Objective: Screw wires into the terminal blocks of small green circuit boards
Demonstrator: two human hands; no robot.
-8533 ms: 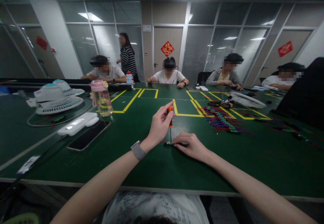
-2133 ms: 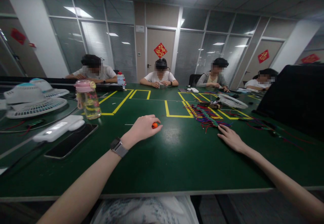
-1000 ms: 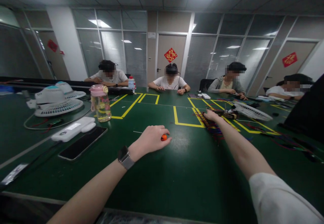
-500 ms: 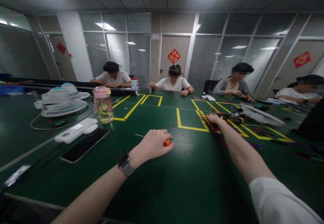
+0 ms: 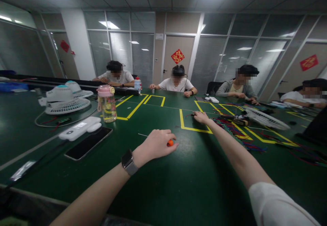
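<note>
My left hand (image 5: 157,144), with a watch on the wrist, rests on the green table, its fingers curled round an orange-handled screwdriver (image 5: 170,143). The orange end shows by the thumb, and a thin metal shaft pokes out on the other side; the rest is hidden by the hand. Further forward, my right hand (image 5: 201,117) is closed at the fingertips on a small wired part (image 5: 190,115) with dark and reddish leads, inside a yellow tape outline. My fingers cover most of that part. Just right of it lies a heap of small boards with red and blue wires (image 5: 233,132).
At left are a phone (image 5: 89,143), a white power bank (image 5: 80,127), a pink-lidded bottle (image 5: 106,105) and white fans (image 5: 65,100). A white fan grille (image 5: 267,118) lies at right. Several people sit across the table (image 5: 158,188).
My right hand has moved left from the wire heap into the neighbouring tape outline, with a small wired part at its fingertips. My left hand keeps its hold on the screwdriver.
</note>
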